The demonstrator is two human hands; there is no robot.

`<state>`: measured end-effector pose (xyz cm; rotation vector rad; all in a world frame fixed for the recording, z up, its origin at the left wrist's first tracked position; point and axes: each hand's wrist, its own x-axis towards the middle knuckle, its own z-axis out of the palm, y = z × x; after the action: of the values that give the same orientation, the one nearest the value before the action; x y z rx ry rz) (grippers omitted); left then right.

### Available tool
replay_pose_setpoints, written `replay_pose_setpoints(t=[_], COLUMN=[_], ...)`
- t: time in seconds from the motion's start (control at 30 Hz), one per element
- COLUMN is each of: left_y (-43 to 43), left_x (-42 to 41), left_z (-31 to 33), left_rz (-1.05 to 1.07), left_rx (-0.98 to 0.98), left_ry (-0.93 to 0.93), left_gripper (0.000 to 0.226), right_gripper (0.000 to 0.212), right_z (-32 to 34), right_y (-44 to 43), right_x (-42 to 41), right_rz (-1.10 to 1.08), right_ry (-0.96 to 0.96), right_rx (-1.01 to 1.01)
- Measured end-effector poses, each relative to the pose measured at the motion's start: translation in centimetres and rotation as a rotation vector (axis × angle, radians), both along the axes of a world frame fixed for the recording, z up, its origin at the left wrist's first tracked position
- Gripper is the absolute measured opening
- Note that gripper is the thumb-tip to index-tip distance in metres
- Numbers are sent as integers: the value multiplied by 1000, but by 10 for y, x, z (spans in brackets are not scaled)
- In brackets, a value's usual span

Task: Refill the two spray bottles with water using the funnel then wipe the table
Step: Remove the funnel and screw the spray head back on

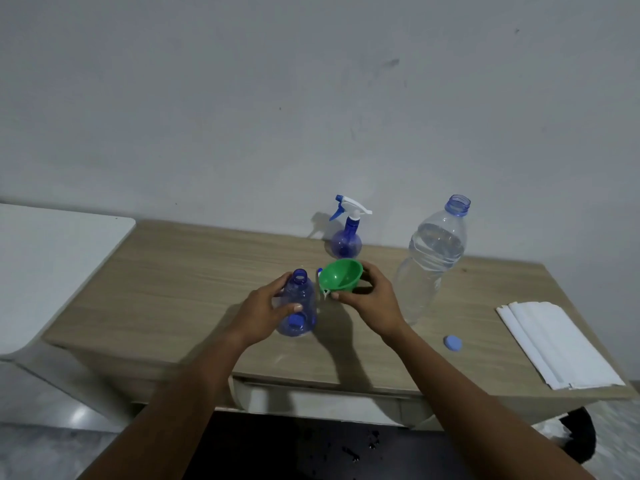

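Note:
An open blue spray bottle (298, 306) without its spray head stands on the wooden table (166, 271). My left hand (263, 311) grips its body. My right hand (370, 299) holds a green funnel (341, 275), tilted, just right of the bottle's mouth. A second blue spray bottle (346, 233) with its white and blue trigger head on stands farther back. A large clear water bottle (431, 258), uncapped and partly filled, stands to the right.
A small blue cap (453, 342) lies near the table's front edge. A folded white cloth (557, 344) lies at the right end. A white surface (52, 258) adjoins the table on the left. A grey wall stands behind.

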<state>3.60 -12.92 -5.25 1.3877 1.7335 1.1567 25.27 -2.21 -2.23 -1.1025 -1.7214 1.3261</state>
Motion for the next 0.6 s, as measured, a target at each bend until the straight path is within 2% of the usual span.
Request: replay_pose_setpoints(t=[0.17,0.23,0.6], left_y=[-1,-1,0], left_x=[1,3,3], left_z=[0,-1,-6], left_rz=[23,33,27], left_rx=[3,4,-6], left_ry=[-22,-23,-9], left_gripper=[71,69,66], right_gripper=[69,75,81], right_z=[-34,-42,-47], right_y=[0,0,2], right_x=[8,10,7], right_rz=[85,127,186], right_ry=[-261,-353,-435], right_rx=[-26,-14,-39])
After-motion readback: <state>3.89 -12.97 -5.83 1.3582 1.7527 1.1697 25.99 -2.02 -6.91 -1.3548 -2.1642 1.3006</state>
